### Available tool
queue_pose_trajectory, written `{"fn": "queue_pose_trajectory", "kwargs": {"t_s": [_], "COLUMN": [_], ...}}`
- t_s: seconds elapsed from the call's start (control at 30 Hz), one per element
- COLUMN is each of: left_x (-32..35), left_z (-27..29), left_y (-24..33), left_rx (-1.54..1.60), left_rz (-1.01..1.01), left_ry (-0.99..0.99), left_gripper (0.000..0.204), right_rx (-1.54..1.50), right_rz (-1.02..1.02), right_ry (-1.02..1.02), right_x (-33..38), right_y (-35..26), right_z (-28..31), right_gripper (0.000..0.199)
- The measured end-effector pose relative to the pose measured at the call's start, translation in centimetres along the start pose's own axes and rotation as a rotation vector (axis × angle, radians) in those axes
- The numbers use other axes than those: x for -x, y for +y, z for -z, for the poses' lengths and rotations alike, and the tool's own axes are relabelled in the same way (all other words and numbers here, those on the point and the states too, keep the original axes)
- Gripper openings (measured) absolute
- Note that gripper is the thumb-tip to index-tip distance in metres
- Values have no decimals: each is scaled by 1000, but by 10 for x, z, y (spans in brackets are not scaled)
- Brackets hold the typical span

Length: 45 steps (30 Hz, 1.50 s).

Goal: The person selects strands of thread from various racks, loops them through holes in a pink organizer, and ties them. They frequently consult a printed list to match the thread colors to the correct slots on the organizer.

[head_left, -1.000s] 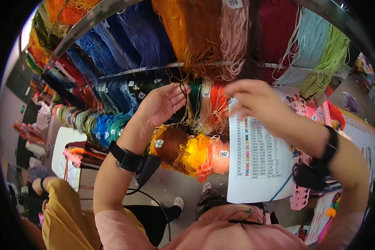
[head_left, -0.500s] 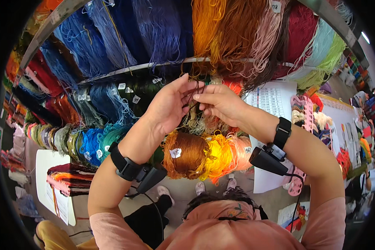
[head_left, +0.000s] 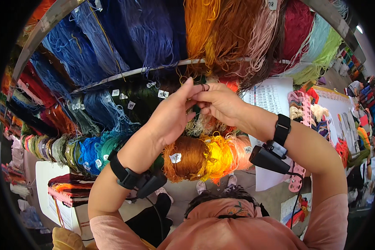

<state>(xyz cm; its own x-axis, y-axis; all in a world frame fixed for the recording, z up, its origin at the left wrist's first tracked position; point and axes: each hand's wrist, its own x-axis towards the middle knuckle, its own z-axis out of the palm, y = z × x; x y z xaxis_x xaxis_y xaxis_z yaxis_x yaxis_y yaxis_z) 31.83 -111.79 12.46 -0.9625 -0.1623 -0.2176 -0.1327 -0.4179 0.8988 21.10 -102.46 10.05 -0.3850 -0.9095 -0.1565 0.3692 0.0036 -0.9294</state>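
My left hand (head_left: 176, 109) and my right hand (head_left: 221, 103) meet in front of the thread rack. A dark thread (head_left: 205, 87) loops round a finger of my left hand, whose thumb points up, apart from that finger. My right thumb and fingers are closed in a pinch against the left fingertips, where the thread runs in; its end is hidden. Just below the hands are a brown thread bundle (head_left: 185, 160) with a white tag, a yellow bundle (head_left: 219, 154) and a peach bundle (head_left: 240, 153).
Blue hanks (head_left: 150, 33) and orange-brown hanks (head_left: 233, 33) hang from a metal rail (head_left: 129, 71) above. A printed sheet (head_left: 264, 98) and a pink perforated card (head_left: 305, 110) lie right. Another pink card with threads (head_left: 68, 189) is at left. Other people stand at far right.
My hands have drawn closer together. Dark strands that hung between them now show as a loop round a left finger. The view has shifted slightly.
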Motion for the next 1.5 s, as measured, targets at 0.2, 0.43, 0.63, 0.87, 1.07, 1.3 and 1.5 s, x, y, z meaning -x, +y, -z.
{"fn": "queue_pose_trajectory", "kwargs": {"t_s": [0.2, 0.43, 0.63, 0.87, 1.07, 1.3, 1.5], "left_x": [3, -25, -49, -35, -23, 10, 119], "left_z": [62, 52, 42, 39, 30, 21, -32], "left_y": [25, 0, -7, 14, 4, 1, -35], "left_rx": [-284, -884, -1183, -686, 230, 130, -227], "left_rz": [-80, -143, -516, -176, 211, -22, -448], "left_ry": [276, 319, 395, 361, -4, 279, 750], "left_gripper": [20, 16, 15, 16, 17, 12, 16], "right_rx": [-33, 109, 123, 125, 732, 1428, 1499], "right_rz": [-117, -198, -219, -228, 15, 236, 558], "right_ry": [-57, -58, -46, -45, -241, -242, -339], "right_x": [11, 17, 19, 23, 20, 37, 82], "right_y": [-23, -28, -27, -30, -25, -36, -42], "right_z": [3, 5, 1, 5, -3, 14, 36], "right_gripper": [13, 15, 14, 13, 12, 32, 31]}}
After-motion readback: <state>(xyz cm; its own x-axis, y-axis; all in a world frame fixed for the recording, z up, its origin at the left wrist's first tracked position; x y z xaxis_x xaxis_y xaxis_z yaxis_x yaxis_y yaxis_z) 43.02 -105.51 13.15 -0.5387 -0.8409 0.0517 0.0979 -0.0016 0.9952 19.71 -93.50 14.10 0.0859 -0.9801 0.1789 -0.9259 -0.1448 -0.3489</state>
